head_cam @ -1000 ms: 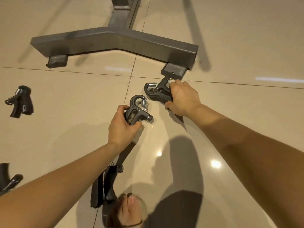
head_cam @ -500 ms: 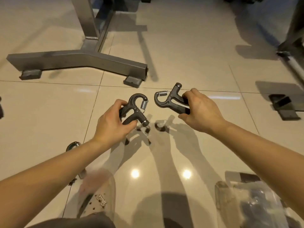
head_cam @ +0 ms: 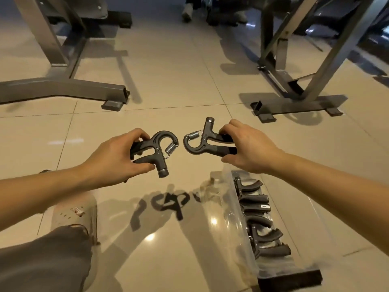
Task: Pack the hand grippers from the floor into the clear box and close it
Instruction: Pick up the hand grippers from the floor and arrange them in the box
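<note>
My left hand [head_cam: 114, 158] grips a dark grey hand gripper [head_cam: 154, 149] by its two handles, spring to the right, held above the floor. My right hand [head_cam: 247, 147] grips a second hand gripper [head_cam: 205, 139] the same way, spring pointing left, so the two grippers face each other a little apart. Below my right forearm the clear box [head_cam: 233, 224] stands open on the floor. Several hand grippers [head_cam: 260, 220] lie in a row inside it. Its far end carries a dark edge [head_cam: 289, 279].
A grey metal bench foot [head_cam: 63, 89] lies at the left and a second steel frame base [head_cam: 299, 104] at the right, both beyond my hands. My knee and a beige clog [head_cam: 73, 216] are at the lower left. Someone's shoes show at the far top.
Both hands lifted their hand grippers off the floor and brought them up. The view swung right and upward, bringing the clear box and the right-hand frame into sight.
</note>
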Motion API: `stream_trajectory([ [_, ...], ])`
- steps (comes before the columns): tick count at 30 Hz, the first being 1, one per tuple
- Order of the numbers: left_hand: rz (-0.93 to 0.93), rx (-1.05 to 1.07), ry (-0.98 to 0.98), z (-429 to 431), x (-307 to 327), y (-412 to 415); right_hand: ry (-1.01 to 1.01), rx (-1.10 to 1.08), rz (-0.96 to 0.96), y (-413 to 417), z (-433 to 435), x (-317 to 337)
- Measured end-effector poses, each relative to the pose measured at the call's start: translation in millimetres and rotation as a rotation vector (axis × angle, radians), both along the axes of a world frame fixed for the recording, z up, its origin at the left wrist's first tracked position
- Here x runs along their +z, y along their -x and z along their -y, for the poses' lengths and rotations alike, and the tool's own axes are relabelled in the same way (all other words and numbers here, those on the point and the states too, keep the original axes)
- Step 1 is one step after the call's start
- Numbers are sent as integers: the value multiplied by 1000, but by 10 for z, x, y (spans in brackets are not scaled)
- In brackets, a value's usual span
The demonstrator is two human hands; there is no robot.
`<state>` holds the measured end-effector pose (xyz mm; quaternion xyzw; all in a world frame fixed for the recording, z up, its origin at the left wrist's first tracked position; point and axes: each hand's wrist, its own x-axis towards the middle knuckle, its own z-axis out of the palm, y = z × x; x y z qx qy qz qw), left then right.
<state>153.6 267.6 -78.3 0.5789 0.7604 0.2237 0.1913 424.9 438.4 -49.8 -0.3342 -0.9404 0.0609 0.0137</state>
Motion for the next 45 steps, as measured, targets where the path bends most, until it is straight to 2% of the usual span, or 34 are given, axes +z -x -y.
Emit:
stream_trajectory([
  [10,-99,-124,26,5,487,-1195,32,-60,-111,-1260,295,37],
  [17,-395,-238,12,45,1101,-1738,58,-16,-80,-1692,403,252],
  [21,-423,-294,42,-27,1005,-1877,116,-28,-24,-1851,320,120],
  [27,-276,-233,58,-159,395,-1861,306,-188,-52,-2012,217,-341],
  [31,-113,-165,103,-162,51,-1767,323,-234,-12,-2048,43,-549],
  [36,89,-39,128,-139,-328,-1662,330,-185,74,-1988,22,-765],
  [39,196,9,169,-158,-478,-1676,448,-190,151,-2013,104,-972],
  [45,262,9,216,-182,-545,-1765,536,-150,296,-2093,365,-1385],
])
